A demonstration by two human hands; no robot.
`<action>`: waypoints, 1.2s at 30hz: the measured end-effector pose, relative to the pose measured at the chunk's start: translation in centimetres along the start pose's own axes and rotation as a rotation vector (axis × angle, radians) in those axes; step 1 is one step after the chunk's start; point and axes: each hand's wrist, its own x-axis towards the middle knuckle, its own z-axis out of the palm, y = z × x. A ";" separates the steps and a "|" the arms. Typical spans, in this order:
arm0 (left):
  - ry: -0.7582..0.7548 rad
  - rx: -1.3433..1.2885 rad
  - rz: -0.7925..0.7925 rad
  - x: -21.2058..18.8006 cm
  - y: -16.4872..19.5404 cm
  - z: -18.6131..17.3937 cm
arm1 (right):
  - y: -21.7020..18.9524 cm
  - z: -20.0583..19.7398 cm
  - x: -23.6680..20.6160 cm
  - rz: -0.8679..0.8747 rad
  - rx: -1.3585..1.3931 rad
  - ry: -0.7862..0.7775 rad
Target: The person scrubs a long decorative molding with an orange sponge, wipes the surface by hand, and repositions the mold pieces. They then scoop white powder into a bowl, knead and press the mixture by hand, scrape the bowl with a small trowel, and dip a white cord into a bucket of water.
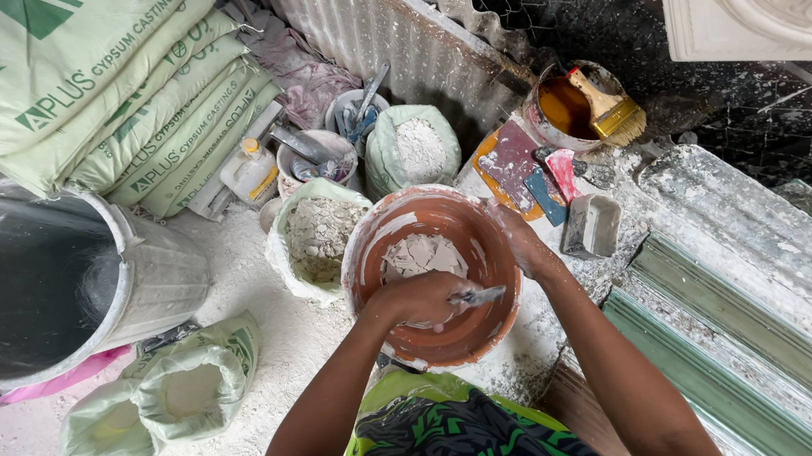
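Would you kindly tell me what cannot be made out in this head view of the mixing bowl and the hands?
- Left hand: its fingers cover the handle of the tool, so the tool's kind and the grip are unclear.
- Bowl: the near inner wall is hidden by the left hand and forearm.
- Right hand: its fingertips on the bowl rim are caked in plaster and hard to separate.
- Big bucket: cut off by the left edge; the inside is too dark to read.
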 end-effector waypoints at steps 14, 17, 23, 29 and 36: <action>0.205 0.382 -0.133 0.7 4.1 -4.7 | -1.3 1.7 -0.4 -0.020 -0.120 -0.065; 0.171 0.361 -0.096 0.1 4.3 -4.6 | -1.3 1.8 -0.4 -0.097 -0.094 -0.077; 0.249 0.323 -0.150 1.1 2.0 -4.1 | -0.8 1.7 -0.3 0.003 -0.045 -0.043; 0.368 0.254 -0.008 0.6 -0.3 -2.7 | -1.0 2.3 -0.6 -0.098 -0.177 -0.006; 0.449 -0.111 -0.003 -4.4 -2.9 -1.4 | -7.6 3.0 -2.9 -0.126 -0.482 0.032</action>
